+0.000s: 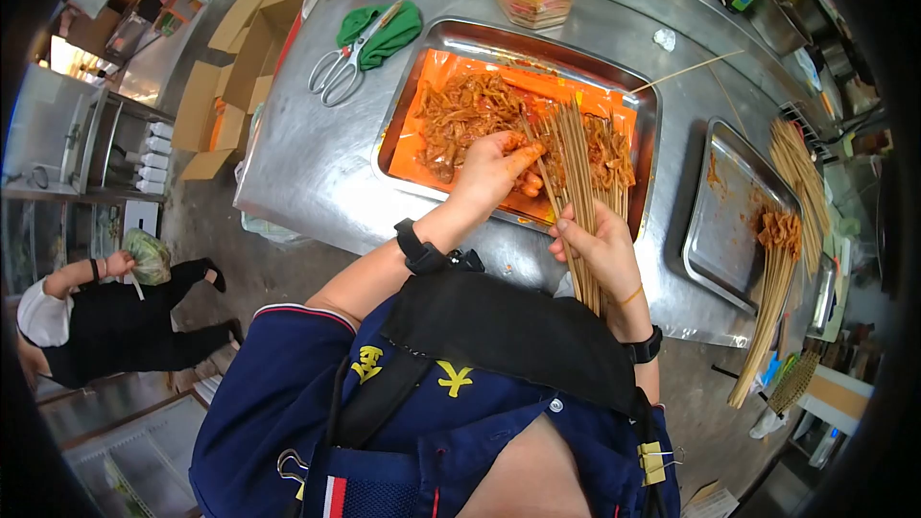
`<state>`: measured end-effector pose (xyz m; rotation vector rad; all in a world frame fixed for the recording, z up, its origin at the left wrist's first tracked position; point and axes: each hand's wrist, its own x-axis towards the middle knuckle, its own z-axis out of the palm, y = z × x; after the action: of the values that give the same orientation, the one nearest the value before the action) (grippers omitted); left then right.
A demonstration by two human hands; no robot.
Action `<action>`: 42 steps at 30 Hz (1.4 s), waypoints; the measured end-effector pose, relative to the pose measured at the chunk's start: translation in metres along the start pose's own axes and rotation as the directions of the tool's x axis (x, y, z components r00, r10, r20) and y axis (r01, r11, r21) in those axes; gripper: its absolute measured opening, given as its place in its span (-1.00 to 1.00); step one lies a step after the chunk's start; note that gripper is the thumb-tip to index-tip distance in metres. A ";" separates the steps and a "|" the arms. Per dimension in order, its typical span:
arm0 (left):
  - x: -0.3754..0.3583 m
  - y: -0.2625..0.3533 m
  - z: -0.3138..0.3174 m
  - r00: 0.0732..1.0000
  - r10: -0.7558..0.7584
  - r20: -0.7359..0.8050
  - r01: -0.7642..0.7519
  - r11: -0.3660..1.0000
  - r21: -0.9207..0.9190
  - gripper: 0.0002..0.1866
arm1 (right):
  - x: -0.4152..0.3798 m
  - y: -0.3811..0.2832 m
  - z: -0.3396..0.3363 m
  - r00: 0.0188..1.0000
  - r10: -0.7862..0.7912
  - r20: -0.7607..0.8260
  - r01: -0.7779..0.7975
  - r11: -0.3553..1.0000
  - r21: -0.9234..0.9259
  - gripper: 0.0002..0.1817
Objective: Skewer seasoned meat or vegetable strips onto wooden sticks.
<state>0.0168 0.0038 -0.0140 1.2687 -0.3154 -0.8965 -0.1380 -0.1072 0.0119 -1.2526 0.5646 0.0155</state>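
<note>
My left hand (501,173), its fingertips smeared with red sauce, is closed over the tray beside a single bamboo skewer (550,178). It seems to pinch a piece of sauced food at that skewer, though the fingers mostly cover it. My right hand (602,245) is wrapped around a bundle of bamboo skewers (578,158), whose upper ends lean over the food. Red-sauced strips of food (465,110) lie heaped on an orange sheet (408,149) inside a metal tray (384,165). More sauced food (614,158) shows to the right of the bundle.
Scissors (350,62) rest against a green cloth (389,31). A clear container (535,0) stands behind the tray. On the right, a second metal tray (696,230) bears loaded skewers (772,278) beside loose skewers (801,182). A cardboard box (225,101) and another person (120,317) are left.
</note>
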 end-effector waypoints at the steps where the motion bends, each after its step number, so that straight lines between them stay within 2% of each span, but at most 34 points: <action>1: 0.000 0.001 -0.001 1.000 -0.023 -0.003 0.023 0.999 0.045 -0.80 | 0.000 -0.001 0.000 1.000 0.011 -0.004 -0.011 1.000 -0.017 -0.90; 4: 0.008 0.007 -0.027 0.977 0.191 -0.097 -0.167 0.963 0.212 -0.82 | 0.000 -0.001 -0.001 1.000 0.004 -0.017 -0.004 1.000 -0.002 -0.89; 5: 0.012 0.006 -0.041 0.943 0.273 -0.189 -0.206 0.927 0.315 -0.82 | -0.001 -0.001 -0.002 1.000 0.007 -0.017 -0.007 1.000 0.004 -0.89; 7: 0.017 0.013 -0.069 0.888 0.376 -0.263 -0.163 0.794 0.585 -0.82 | -0.001 -0.002 -0.002 1.000 0.008 -0.017 -0.008 1.000 0.015 -0.89; 10: 0.011 0.024 -0.079 0.931 0.295 -0.214 -0.028 0.643 0.766 -0.76 | 0.000 -0.001 -0.002 1.000 0.015 -0.013 -0.015 0.999 0.028 -0.88; 13: 0.007 0.021 -0.063 0.934 0.346 -0.089 -0.053 0.382 0.923 -0.74 | 0.001 0.002 -0.004 1.000 0.007 0.000 -0.007 0.999 0.047 -0.87; 14: 0.004 0.022 -0.056 0.935 0.352 -0.042 -0.035 0.210 0.977 -0.69 | 0.001 0.002 -0.004 1.000 0.005 -0.006 -0.005 0.999 0.039 -0.88; 17: 0.002 0.027 -0.047 0.961 0.275 -0.020 0.007 0.048 0.999 -0.67 | 0.001 0.001 -0.003 1.000 0.004 -0.017 -0.003 1.000 0.017 -0.88; 20: 0.008 0.030 -0.065 0.976 0.218 -0.001 -0.029 0.135 0.990 -0.71 | 0.000 -0.001 -0.003 1.000 0.005 -0.015 -0.005 1.000 0.017 -0.88; 23: 0.007 0.044 -0.077 0.980 0.027 -0.199 0.165 0.453 0.876 -0.71 | 0.001 0.002 -0.004 1.000 -0.005 -0.001 0.005 1.000 0.027 -0.89; 24: 0.013 0.034 -0.090 0.982 0.042 -0.183 0.121 0.603 0.789 -0.74 | 0.001 0.003 -0.004 1.000 -0.011 0.005 0.011 1.000 0.027 -0.89; 27: 0.014 0.026 -0.099 0.971 -0.037 -0.238 0.158 0.843 0.515 -0.79 | 0.002 0.002 -0.005 1.000 -0.012 0.013 0.011 1.000 0.026 -0.89; 33: 0.009 0.031 -0.082 0.984 -0.003 -0.179 0.025 0.992 0.121 -0.81 | 0.001 0.002 -0.004 1.000 -0.001 0.007 0.001 1.000 0.013 -0.88; 36: 0.008 0.039 -0.074 0.991 0.048 -0.125 -0.035 0.995 0.098 -0.82 | 0.001 0.000 -0.002 1.000 0.005 0.002 -0.005 1.000 0.014 -0.87; 39: 0.017 0.035 -0.069 0.983 0.093 -0.155 -0.066 0.983 0.169 -0.82 | 0.000 -0.002 0.000 1.000 0.015 0.001 -0.015 1.000 0.005 -0.87; 42: 0.025 0.025 -0.061 0.985 0.092 -0.148 -0.071 0.987 0.142 -0.80 | 0.000 -0.002 0.001 1.000 0.020 -0.007 -0.020 1.000 0.002 -0.88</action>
<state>0.0829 0.0276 -0.0160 1.4330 -0.3077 -0.7114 -0.1371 -0.1073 0.0142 -1.2459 0.5828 0.0274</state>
